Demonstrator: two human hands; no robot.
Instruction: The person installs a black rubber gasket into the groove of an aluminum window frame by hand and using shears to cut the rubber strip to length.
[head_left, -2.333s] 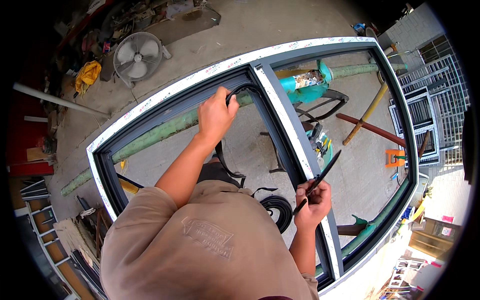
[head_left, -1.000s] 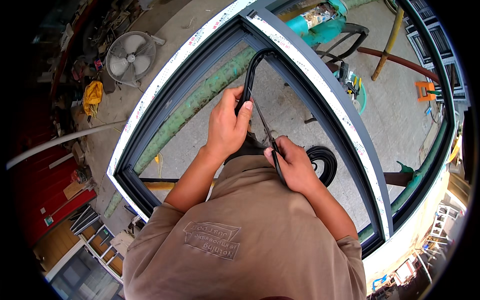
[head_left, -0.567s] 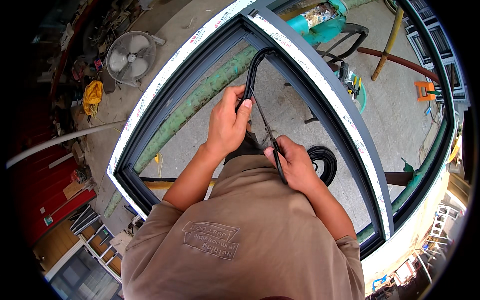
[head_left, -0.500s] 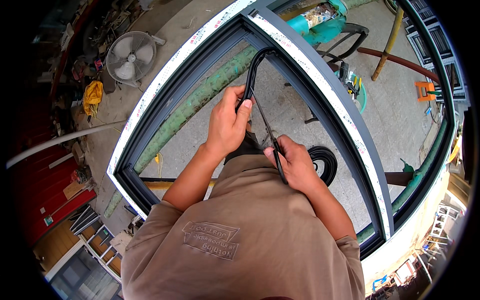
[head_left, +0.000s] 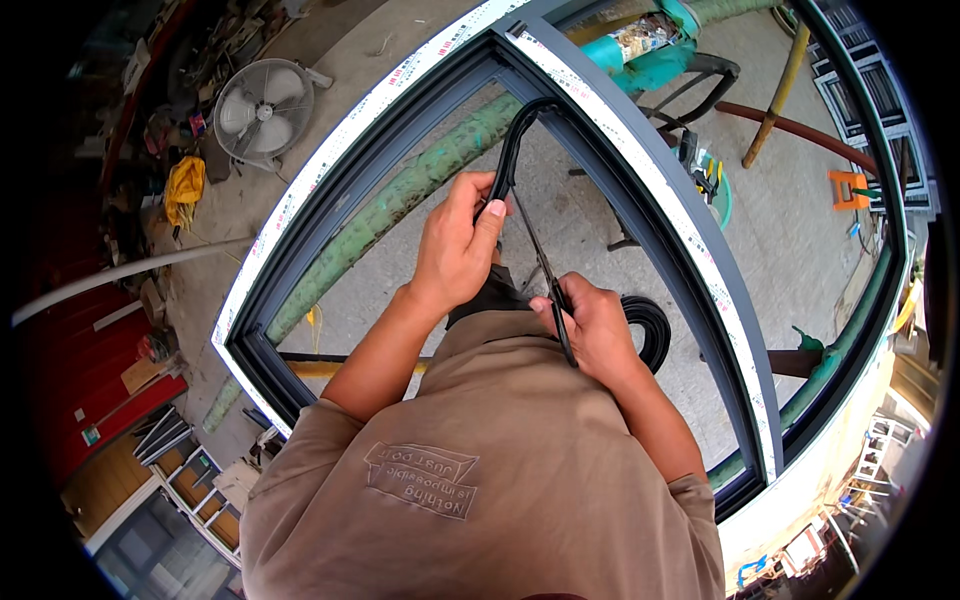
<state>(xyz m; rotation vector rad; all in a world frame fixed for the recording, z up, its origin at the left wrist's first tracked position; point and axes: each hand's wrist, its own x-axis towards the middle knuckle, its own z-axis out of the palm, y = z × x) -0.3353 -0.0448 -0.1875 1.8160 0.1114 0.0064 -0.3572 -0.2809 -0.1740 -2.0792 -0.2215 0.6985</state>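
Note:
My left hand (head_left: pixel 462 240) pinches a black rubber sealing strip (head_left: pixel 516 135) between thumb and fingers. From my grip the strip runs up and bends over toward the dark grey window frame (head_left: pixel 665 150), which has white printed protective film along its faces. Closed around the handle of long, dark scissors (head_left: pixel 532 238) is my right hand (head_left: pixel 590 325). Their thin blades point up and left, with the tips at the strip just beside my left thumb. Whether the blades are apart is hard to make out. My right fingers hide part of the handles.
A coil of black strip (head_left: pixel 652 335) lies beyond my right wrist. Green pipes (head_left: pixel 400 195) pass below the frame. Around it are a floor fan (head_left: pixel 264 113), a yellow bag (head_left: pixel 185 190), a teal bucket with tools (head_left: pixel 722 195) and an orange stool (head_left: pixel 848 190).
Both hands hold nearly the same place, still on the strip and the scissors. The view has shifted very slightly.

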